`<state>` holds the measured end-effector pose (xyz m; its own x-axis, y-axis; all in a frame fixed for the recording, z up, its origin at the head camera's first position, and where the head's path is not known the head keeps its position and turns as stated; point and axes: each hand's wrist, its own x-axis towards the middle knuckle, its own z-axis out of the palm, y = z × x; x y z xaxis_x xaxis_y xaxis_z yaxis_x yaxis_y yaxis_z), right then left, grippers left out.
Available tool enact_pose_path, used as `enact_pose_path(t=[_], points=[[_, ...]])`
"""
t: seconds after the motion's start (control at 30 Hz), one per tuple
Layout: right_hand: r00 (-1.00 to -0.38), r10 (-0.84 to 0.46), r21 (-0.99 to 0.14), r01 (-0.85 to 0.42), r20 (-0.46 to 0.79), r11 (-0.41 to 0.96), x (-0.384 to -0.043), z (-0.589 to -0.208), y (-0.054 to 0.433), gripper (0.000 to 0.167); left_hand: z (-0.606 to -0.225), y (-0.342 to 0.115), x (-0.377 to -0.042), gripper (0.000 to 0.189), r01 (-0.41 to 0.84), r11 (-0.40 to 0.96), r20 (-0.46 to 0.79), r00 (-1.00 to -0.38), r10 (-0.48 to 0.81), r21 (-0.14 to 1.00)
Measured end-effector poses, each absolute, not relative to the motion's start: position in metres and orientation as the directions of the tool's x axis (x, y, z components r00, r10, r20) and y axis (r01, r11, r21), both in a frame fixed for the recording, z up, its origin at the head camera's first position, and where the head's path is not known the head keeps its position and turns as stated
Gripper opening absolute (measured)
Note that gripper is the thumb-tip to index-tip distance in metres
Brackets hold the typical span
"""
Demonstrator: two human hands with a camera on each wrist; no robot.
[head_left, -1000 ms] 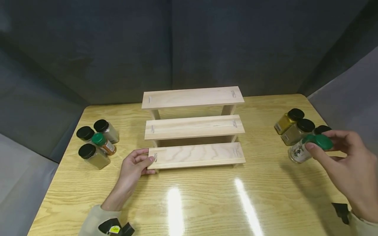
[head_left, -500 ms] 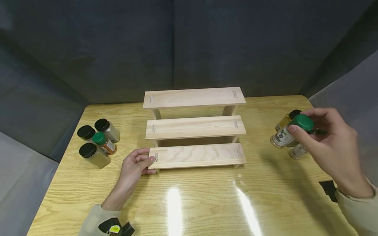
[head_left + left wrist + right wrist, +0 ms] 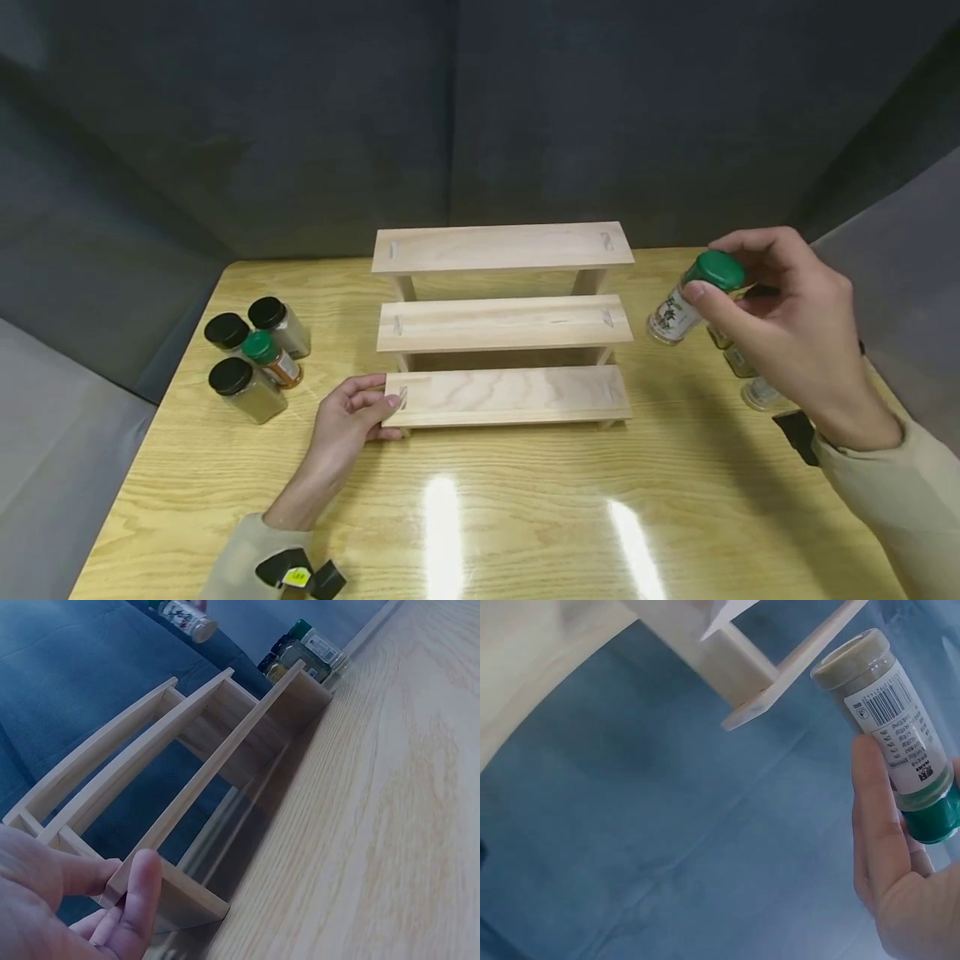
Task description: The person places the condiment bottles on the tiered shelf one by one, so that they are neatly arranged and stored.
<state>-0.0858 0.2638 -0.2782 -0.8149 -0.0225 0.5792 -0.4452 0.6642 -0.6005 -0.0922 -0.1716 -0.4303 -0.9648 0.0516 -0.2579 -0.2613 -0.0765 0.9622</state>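
A three-tier wooden rack point(image 3: 506, 323) stands mid-table, its shelves bare. My left hand point(image 3: 348, 425) pinches the left end of the lowest shelf point(image 3: 510, 396), thumb on top and fingers beneath; the left wrist view shows this grip up close. Right of the rack, my right hand point(image 3: 795, 325) holds a green-capped spice jar point(image 3: 672, 318) by its cap end, tilted and raised above the table. In the right wrist view the jar point(image 3: 900, 720) shows a white barcode label and tan contents, with a shelf end point(image 3: 750, 709) close by.
At the left stand several spice jars: black-capped ones point(image 3: 247, 392) around a green-capped one point(image 3: 273, 362). More jars point(image 3: 307, 656) stand past the rack's right end, partly hidden by my right hand in the head view. Dark cloth point(image 3: 525, 108) hangs behind the table point(image 3: 360, 517).
My right hand has carried the green-capped jar up and leftward, from beside the right-hand jars towards the rack. The left hand keeps its grip on the lowest shelf.
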Motion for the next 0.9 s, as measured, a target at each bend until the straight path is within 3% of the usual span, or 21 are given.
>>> enact_pose_path(t=[0.47, 0.9], points=[[-0.771, -0.2, -0.548, -0.585, 0.605, 0.599, -0.122, -0.253, 0.209, 0.043, -0.432, -0.174, -0.096, 0.044, -0.27, -0.108, -0.266, -0.962, 0.053, 0.957], [-0.799, -0.239, -0.575, -0.572, 0.551, 0.585, -0.148, -0.246, 0.18, 0.038, -0.435, -0.173, -0.097, 0.043, -0.276, -0.105, -0.27, -0.961, 0.061, 0.956]])
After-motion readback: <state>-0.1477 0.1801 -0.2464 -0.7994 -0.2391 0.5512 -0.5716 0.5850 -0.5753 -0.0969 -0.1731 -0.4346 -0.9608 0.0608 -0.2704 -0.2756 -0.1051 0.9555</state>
